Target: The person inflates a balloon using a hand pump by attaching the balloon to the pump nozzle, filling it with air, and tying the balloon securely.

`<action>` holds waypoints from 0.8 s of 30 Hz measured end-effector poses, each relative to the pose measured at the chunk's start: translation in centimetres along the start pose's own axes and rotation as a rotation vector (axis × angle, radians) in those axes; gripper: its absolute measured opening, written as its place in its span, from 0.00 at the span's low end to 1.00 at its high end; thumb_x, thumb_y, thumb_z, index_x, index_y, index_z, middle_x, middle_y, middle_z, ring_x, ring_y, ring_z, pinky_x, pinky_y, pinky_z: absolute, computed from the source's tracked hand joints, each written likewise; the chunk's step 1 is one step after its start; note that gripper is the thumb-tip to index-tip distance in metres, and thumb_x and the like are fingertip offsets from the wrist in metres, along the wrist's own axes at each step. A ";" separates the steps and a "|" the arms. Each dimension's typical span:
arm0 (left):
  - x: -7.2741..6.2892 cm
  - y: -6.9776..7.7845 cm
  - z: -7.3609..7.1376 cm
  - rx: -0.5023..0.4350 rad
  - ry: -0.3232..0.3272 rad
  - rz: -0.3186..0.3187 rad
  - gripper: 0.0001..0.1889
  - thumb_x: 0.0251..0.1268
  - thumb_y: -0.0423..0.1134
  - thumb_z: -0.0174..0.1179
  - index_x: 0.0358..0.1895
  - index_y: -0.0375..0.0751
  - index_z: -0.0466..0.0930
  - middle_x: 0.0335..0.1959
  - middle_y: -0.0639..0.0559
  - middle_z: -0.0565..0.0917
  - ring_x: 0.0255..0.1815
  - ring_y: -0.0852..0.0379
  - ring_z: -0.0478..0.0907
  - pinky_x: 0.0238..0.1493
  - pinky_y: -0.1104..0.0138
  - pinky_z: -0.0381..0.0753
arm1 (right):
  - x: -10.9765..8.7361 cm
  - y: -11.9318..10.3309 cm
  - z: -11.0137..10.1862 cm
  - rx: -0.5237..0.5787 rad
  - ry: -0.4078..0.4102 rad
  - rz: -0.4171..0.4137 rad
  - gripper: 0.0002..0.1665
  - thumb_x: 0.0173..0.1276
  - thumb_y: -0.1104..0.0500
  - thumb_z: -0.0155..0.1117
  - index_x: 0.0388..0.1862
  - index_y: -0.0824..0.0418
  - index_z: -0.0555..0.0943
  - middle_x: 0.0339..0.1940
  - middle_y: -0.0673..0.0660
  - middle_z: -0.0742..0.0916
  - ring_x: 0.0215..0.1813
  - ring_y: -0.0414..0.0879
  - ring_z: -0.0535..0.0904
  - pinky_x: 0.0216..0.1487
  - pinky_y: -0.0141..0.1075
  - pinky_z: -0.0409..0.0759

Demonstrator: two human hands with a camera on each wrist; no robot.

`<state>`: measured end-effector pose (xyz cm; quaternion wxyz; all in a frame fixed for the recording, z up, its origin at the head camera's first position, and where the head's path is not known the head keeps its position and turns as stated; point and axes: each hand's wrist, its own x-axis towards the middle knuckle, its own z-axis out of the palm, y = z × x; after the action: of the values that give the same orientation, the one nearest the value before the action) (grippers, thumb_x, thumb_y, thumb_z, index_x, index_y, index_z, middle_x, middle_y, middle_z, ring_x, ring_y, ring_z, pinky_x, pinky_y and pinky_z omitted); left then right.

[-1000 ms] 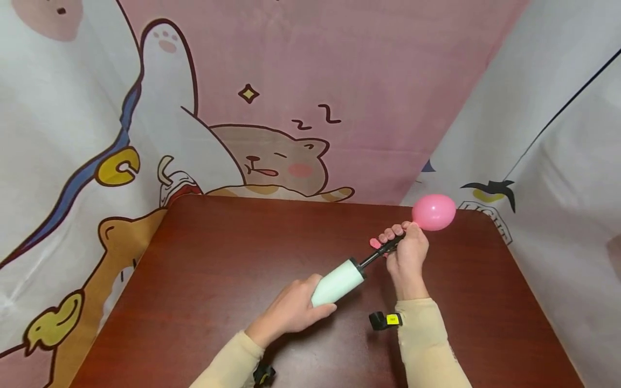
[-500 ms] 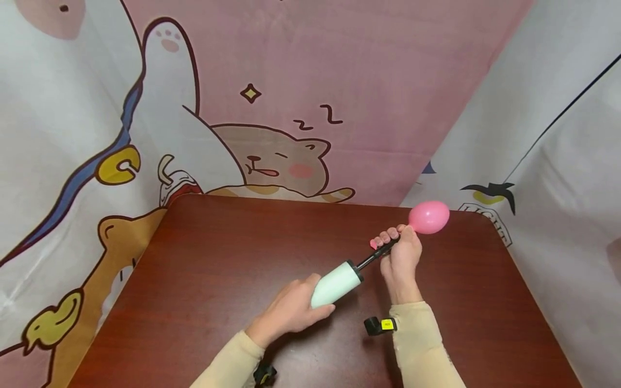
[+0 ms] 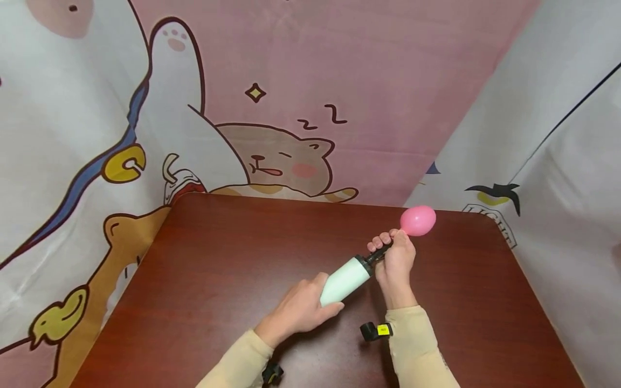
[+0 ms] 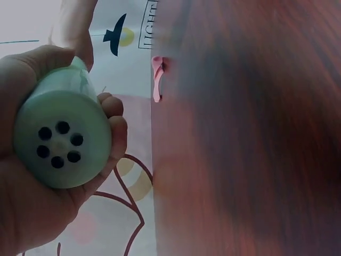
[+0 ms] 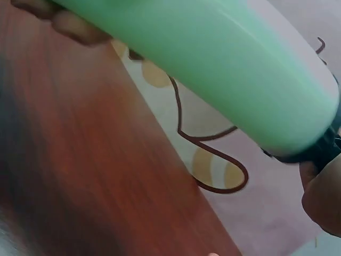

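Observation:
A mint-green hand balloon pump (image 3: 345,281) slants up to the right over the table in the head view. My left hand (image 3: 302,303) grips its barrel, whose end with several round holes (image 4: 59,143) faces the left wrist camera. My right hand (image 3: 397,265) holds the black end (image 3: 379,252) of the pump, fingers curled round it. A partly inflated pink balloon (image 3: 418,221) sticks out beyond the right thumb, its neck hidden in that hand. Only a short stretch of black shaft shows between barrel and right hand.
A limp pink balloon (image 4: 157,79) lies near the far edge of the brown table (image 3: 233,237). Printed cartoon curtains (image 3: 378,108) stand behind and at both sides. Each wrist carries a small black camera (image 3: 370,331).
The pump barrel and my right hand have drawn together, so less shaft shows. My right hand and the balloon shifted left and down; the balloon looks smaller. The limp balloon became hidden in the head view.

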<state>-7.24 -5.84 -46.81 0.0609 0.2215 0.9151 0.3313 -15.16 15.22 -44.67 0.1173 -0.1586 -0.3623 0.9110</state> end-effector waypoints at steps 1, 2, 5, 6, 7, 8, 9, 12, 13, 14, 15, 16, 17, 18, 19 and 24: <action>-0.1 0.0 0.0 0.000 -0.003 0.010 0.23 0.64 0.54 0.70 0.50 0.41 0.76 0.25 0.58 0.75 0.22 0.63 0.70 0.23 0.69 0.69 | 0.2 -0.4 -0.1 0.000 0.005 0.004 0.18 0.87 0.56 0.40 0.33 0.59 0.66 0.19 0.51 0.71 0.20 0.43 0.67 0.23 0.34 0.72; -0.1 -0.1 0.0 -0.003 -0.008 0.019 0.23 0.64 0.54 0.70 0.50 0.41 0.76 0.25 0.58 0.75 0.22 0.64 0.70 0.23 0.70 0.69 | 0.5 -0.9 -0.3 -0.001 0.011 0.005 0.17 0.87 0.56 0.40 0.34 0.59 0.66 0.19 0.51 0.71 0.20 0.43 0.67 0.23 0.34 0.73; -0.5 -0.4 -0.1 -0.016 -0.013 0.036 0.22 0.64 0.53 0.71 0.49 0.42 0.76 0.26 0.59 0.76 0.23 0.64 0.70 0.24 0.70 0.70 | 1.4 -2.3 -0.8 0.036 0.034 -0.021 0.17 0.87 0.56 0.41 0.34 0.59 0.66 0.19 0.51 0.71 0.20 0.44 0.67 0.22 0.35 0.72; -0.7 -0.6 -0.2 -0.019 -0.015 0.042 0.21 0.63 0.52 0.71 0.49 0.42 0.76 0.27 0.59 0.76 0.23 0.64 0.70 0.24 0.70 0.70 | 1.7 -2.8 -0.9 0.044 0.040 -0.037 0.17 0.87 0.55 0.42 0.34 0.60 0.66 0.19 0.51 0.71 0.20 0.44 0.67 0.22 0.34 0.72; -0.9 -0.7 -0.3 -0.021 -0.015 0.046 0.21 0.63 0.51 0.71 0.49 0.42 0.77 0.27 0.59 0.77 0.23 0.65 0.71 0.24 0.71 0.70 | 1.9 -3.2 -1.1 0.057 0.046 -0.050 0.17 0.87 0.55 0.42 0.34 0.60 0.66 0.19 0.51 0.71 0.20 0.43 0.67 0.22 0.34 0.72; -1.0 -0.8 -0.4 -0.020 -0.018 0.051 0.21 0.63 0.51 0.71 0.50 0.42 0.77 0.28 0.59 0.77 0.23 0.65 0.71 0.25 0.71 0.71 | 2.1 -3.6 -1.2 0.069 0.052 -0.063 0.17 0.86 0.55 0.43 0.35 0.60 0.67 0.20 0.51 0.71 0.20 0.43 0.67 0.22 0.33 0.72; -1.1 -0.9 -0.5 -0.016 -0.019 0.058 0.21 0.63 0.51 0.72 0.50 0.42 0.77 0.28 0.59 0.78 0.24 0.65 0.71 0.25 0.71 0.71 | 2.2 -3.9 -1.3 0.094 0.058 -0.068 0.17 0.86 0.55 0.44 0.35 0.61 0.67 0.20 0.51 0.71 0.20 0.43 0.66 0.22 0.33 0.70; -1.3 -1.0 -0.8 -0.002 -0.022 0.067 0.22 0.63 0.51 0.71 0.51 0.42 0.77 0.30 0.58 0.80 0.24 0.66 0.71 0.25 0.71 0.71 | 2.3 -4.3 -1.6 0.104 0.073 -0.063 0.16 0.86 0.55 0.43 0.35 0.61 0.67 0.21 0.52 0.71 0.21 0.44 0.66 0.22 0.33 0.70; -1.3 -1.0 -0.9 0.005 -0.020 0.065 0.22 0.63 0.52 0.71 0.52 0.42 0.78 0.31 0.57 0.80 0.25 0.66 0.71 0.26 0.71 0.71 | 2.2 -4.3 -1.6 0.117 0.076 -0.048 0.16 0.87 0.55 0.43 0.35 0.61 0.67 0.21 0.52 0.71 0.21 0.44 0.66 0.22 0.33 0.70; -1.3 -0.9 -1.1 0.012 -0.017 0.063 0.23 0.63 0.52 0.71 0.52 0.41 0.78 0.31 0.57 0.81 0.25 0.65 0.72 0.26 0.71 0.71 | 2.2 -4.2 -1.6 0.120 0.078 -0.040 0.16 0.87 0.55 0.43 0.35 0.60 0.67 0.21 0.52 0.71 0.21 0.44 0.66 0.23 0.33 0.70; -1.3 -0.9 -1.2 0.021 -0.011 0.062 0.23 0.62 0.52 0.72 0.52 0.41 0.78 0.32 0.56 0.82 0.25 0.65 0.72 0.26 0.71 0.71 | 2.1 -4.0 -1.6 0.126 0.081 -0.036 0.16 0.87 0.55 0.43 0.36 0.60 0.67 0.21 0.52 0.71 0.21 0.44 0.66 0.23 0.33 0.70; -1.3 -0.8 -1.4 0.034 -0.001 0.066 0.24 0.62 0.52 0.72 0.52 0.41 0.79 0.32 0.56 0.82 0.25 0.65 0.72 0.26 0.71 0.71 | 2.0 -3.7 -1.6 0.121 0.084 -0.038 0.16 0.87 0.55 0.43 0.36 0.60 0.67 0.21 0.52 0.71 0.21 0.43 0.66 0.23 0.32 0.70; -1.3 -0.7 -1.5 0.047 0.008 0.063 0.24 0.61 0.53 0.72 0.52 0.41 0.79 0.31 0.56 0.82 0.25 0.65 0.72 0.25 0.71 0.71 | 1.9 -3.4 -1.5 0.128 0.083 -0.039 0.16 0.87 0.55 0.43 0.35 0.60 0.67 0.21 0.52 0.71 0.21 0.43 0.66 0.23 0.32 0.70; -1.2 -0.6 -1.6 0.057 0.015 0.058 0.24 0.61 0.53 0.72 0.51 0.41 0.80 0.31 0.56 0.82 0.24 0.65 0.72 0.25 0.71 0.71 | 1.8 -3.1 -1.4 0.130 0.079 -0.040 0.16 0.87 0.55 0.42 0.35 0.60 0.67 0.21 0.51 0.71 0.21 0.43 0.66 0.23 0.32 0.70; -1.1 -0.4 -1.6 0.069 0.021 0.054 0.23 0.60 0.53 0.72 0.50 0.41 0.80 0.30 0.56 0.81 0.24 0.65 0.71 0.24 0.70 0.70 | 1.6 -2.7 -1.3 0.128 0.071 -0.041 0.17 0.87 0.54 0.42 0.35 0.59 0.67 0.21 0.51 0.70 0.21 0.43 0.66 0.24 0.32 0.71; -0.1 0.4 -1.0 0.074 0.038 0.034 0.22 0.59 0.54 0.72 0.46 0.42 0.78 0.25 0.58 0.77 0.21 0.64 0.69 0.21 0.70 0.67 | 0.3 -0.3 -0.5 0.068 0.005 -0.028 0.18 0.87 0.55 0.38 0.33 0.59 0.65 0.20 0.50 0.70 0.20 0.42 0.66 0.24 0.32 0.71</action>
<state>-7.31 -6.19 -45.78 0.0293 0.2329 0.9239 0.3023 -15.21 15.84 -44.86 0.1362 -0.1519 -0.3330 0.9206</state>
